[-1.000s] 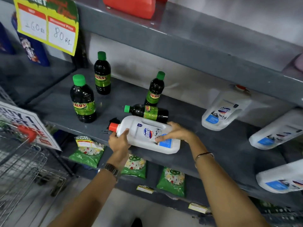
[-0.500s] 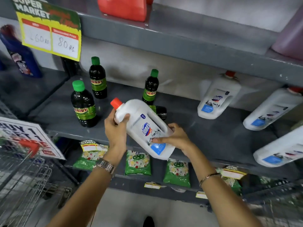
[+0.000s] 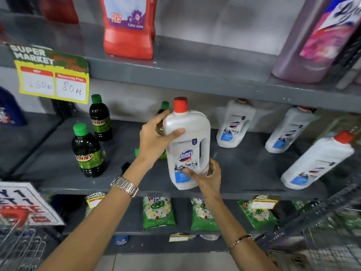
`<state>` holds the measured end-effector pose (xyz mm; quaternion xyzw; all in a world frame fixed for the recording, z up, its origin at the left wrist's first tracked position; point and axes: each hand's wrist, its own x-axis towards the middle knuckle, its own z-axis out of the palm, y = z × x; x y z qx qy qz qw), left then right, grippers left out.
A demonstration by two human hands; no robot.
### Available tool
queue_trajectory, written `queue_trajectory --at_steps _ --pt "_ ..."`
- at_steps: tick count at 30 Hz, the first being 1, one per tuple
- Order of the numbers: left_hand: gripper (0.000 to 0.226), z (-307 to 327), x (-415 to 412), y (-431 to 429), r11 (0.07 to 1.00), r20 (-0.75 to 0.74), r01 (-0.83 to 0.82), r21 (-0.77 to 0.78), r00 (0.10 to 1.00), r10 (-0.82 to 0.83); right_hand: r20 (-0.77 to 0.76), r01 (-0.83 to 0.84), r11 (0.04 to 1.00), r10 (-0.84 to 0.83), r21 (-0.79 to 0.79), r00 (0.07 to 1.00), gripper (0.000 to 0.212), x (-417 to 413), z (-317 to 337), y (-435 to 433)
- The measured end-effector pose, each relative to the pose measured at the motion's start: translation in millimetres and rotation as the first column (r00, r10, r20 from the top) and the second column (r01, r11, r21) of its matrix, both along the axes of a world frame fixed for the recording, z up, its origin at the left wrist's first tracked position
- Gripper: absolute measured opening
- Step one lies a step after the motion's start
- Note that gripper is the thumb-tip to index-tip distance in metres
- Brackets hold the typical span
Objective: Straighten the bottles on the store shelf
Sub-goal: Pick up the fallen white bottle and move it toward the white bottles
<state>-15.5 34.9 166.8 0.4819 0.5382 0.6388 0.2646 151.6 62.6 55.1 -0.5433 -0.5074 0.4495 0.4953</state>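
I hold a white Domex bottle (image 3: 188, 141) with a red cap nearly upright above the grey middle shelf (image 3: 244, 169). My left hand (image 3: 156, 137) grips its shoulder and my right hand (image 3: 207, 175) cups its base. Two dark Sunny bottles with green caps (image 3: 87, 151) (image 3: 100, 118) stand upright at the left. Another dark bottle (image 3: 163, 108) stands behind my left hand, mostly hidden, and a green cap (image 3: 137, 152) of a lying bottle peeks out below my wrist. Three more white bottles (image 3: 235, 124) (image 3: 289, 130) (image 3: 316, 163) lean on the right.
The upper shelf carries a red bottle (image 3: 128, 28) and a pink-labelled bottle (image 3: 314, 40). A yellow price sign (image 3: 52, 75) hangs from its edge. Green packets (image 3: 158, 214) lie on the lower shelf. Wire trolleys (image 3: 316, 239) stand at both lower corners.
The white bottle lay on its side on the shelf, was lifted and tilted, and now stands nearly upright in both hands. The view has tilted upward.
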Motion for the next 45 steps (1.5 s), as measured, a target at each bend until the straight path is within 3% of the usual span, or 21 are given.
queue_trajectory --at_steps 5,10,15,19,24,28,38,41,42,44,45 --pt "0.063 -3.2 10.2 7.2 0.997 0.065 0.074 0.017 0.995 -0.074 0.070 0.055 0.998 -0.058 0.038 0.996 0.092 20.5 5.4 6.5" --pt "0.054 -5.9 33.5 22.3 0.987 0.100 0.151 0.059 0.983 -0.157 0.084 0.092 0.994 -0.096 0.055 0.992 0.098 45.3 1.6 18.5" --pt "0.059 -13.1 72.7 55.5 0.969 0.072 0.239 0.061 0.967 -0.243 0.074 0.175 0.984 -0.177 0.035 0.981 0.102 82.5 -8.9 34.8" --pt "0.059 -22.3 114.0 87.4 0.951 -0.033 0.300 0.072 0.954 -0.298 0.109 0.225 0.974 -0.225 0.012 0.968 0.095 125.8 -22.3 55.2" --pt "0.059 -28.8 161.3 119.2 0.931 -0.138 0.361 0.061 0.927 -0.350 0.034 0.305 0.952 -0.305 0.011 0.952 0.097 165.7 -26.1 70.6" --pt "0.058 -30.1 188.6 131.9 0.921 -0.169 0.386 0.061 0.913 -0.371 0.005 0.309 0.951 -0.310 0.019 0.951 0.065 187.3 -35.0 83.9" --pt "0.061 -36.9 207.9 132.8 0.915 -0.279 0.394 0.086 0.891 -0.357 -0.191 0.250 0.967 -0.238 0.041 0.952 0.071 187.0 -41.5 81.0" --pt "0.067 -38.7 198.5 129.9 0.903 -0.253 0.429 0.026 0.876 -0.410 0.032 0.396 0.890 -0.413 0.225 0.910 0.073 168.7 -48.5 59.3" --pt "0.066 -42.1 191.5 128.0 0.909 -0.209 0.416 0.004 0.890 -0.406 0.103 0.373 0.868 -0.426 0.327 0.899 0.066 156.4 -51.2 50.5" --pt "0.046 -56.4 170.1 123.8 0.961 -0.038 0.277 0.005 0.960 -0.277 0.276 0.154 0.876 -0.304 0.456 0.912 0.055 124.0 -56.7 38.9" --pt "0.034 -66.0 155.1 122.0 0.992 0.058 0.129 0.000 0.990 -0.128 0.370 0.008 0.870 -0.218 0.493 0.903 0.053 106.3 -58.6 40.1"
